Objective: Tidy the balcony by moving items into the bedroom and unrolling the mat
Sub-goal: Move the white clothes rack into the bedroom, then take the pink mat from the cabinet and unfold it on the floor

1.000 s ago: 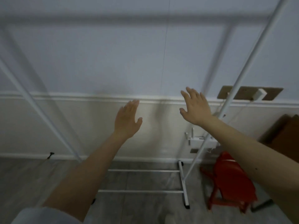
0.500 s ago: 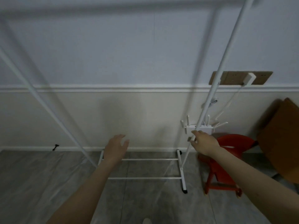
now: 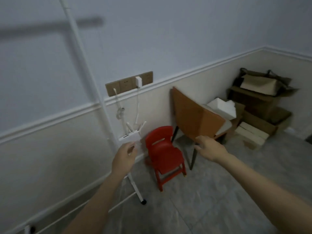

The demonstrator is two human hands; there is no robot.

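1. Leftmost, a white rack (image 3: pixel 87 92) stands along the wall, apparently parked there; its top is cut off by the frame.
2. Next, the left hand (image 3: pixel 125 157) hovers loose-fingered, gripping nothing, just before a white router (image 3: pixel 130 136); whether they touch is blurred.
3. Beside it, a red chair (image 3: pixel 164 152) stands on the floor near the wall.
4. Rightward, the right hand (image 3: pixel 209 146) reaches with relaxed fingers toward a brown chair (image 3: pixel 194 119), likely to carry it.
5. Cardboard boxes (image 3: pixel 258 105) fill the far right corner; no mat is visible.

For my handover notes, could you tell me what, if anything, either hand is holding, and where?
Neither clearly holds anything. The left hand overlaps the white metal rack pole, grip blurred; the right hand reaches, fingers spread.
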